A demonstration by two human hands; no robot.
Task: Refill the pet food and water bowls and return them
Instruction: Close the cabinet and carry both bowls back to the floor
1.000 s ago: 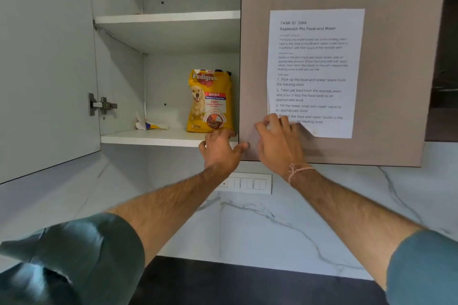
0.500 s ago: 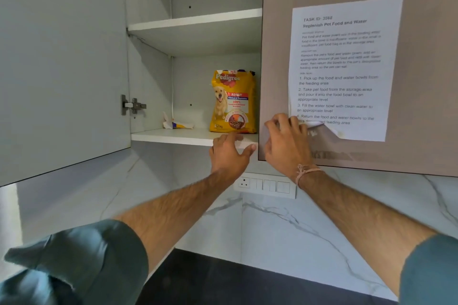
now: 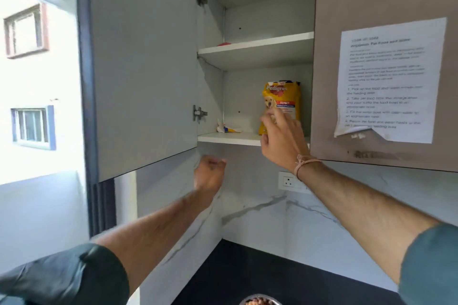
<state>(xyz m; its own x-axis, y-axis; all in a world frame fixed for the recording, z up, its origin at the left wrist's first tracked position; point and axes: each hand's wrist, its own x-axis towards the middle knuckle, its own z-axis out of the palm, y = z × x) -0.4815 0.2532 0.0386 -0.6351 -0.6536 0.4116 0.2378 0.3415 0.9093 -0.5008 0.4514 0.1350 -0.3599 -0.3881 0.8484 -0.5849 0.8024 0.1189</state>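
Food bowl (image 3: pixel 260 301) with kibble sits at the bottom edge on the dark counter (image 3: pixel 272 267), well below both hands. 2 hands, apart. Left hand (image 3: pixel 210 173) is under the lower shelf (image 3: pixel 228 137), fingers curled in, holding nothing. Right hand (image 3: pixel 282 141) is higher, at the shelf edge, fingers spread in front of the yellow pet food bag (image 3: pixel 285 94). Contact unclear, blurred. Bag stands upright on that shelf. Open door (image 3: pixel 143 69) is left of left hand. Instruction sheet (image 3: pixel 389 82) is right of right hand.
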